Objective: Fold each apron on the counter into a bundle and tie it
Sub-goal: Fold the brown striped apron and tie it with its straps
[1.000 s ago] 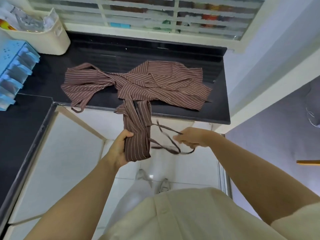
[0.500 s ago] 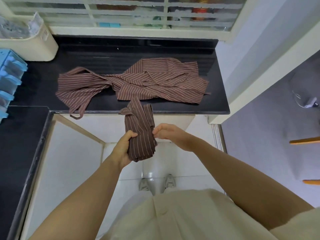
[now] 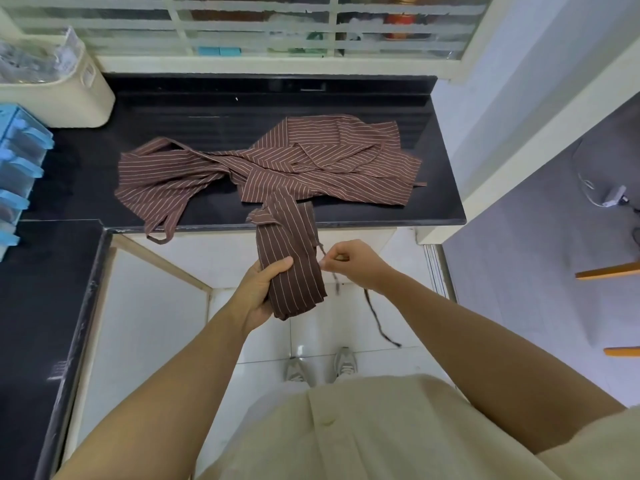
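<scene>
L fingers curl round the folded apron bundle, thumb across its front. L hand holds it below the counter edge, forearm running down-left. R fingers pinch the tie strap just beside the bundle; R hand is fisted and the strap tail hangs floorward. Other aprons lie spread on the counter. Vs 0.5 s ago: R hand is off the bundle, strap drawn out.

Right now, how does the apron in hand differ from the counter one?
The held apron is folded into a narrow bundle; the counter apron lies spread and rumpled. The left hand grips the held apron and the right hand pinches its strap; the counter apron is untouched. Both are brown with pale stripes.
</scene>
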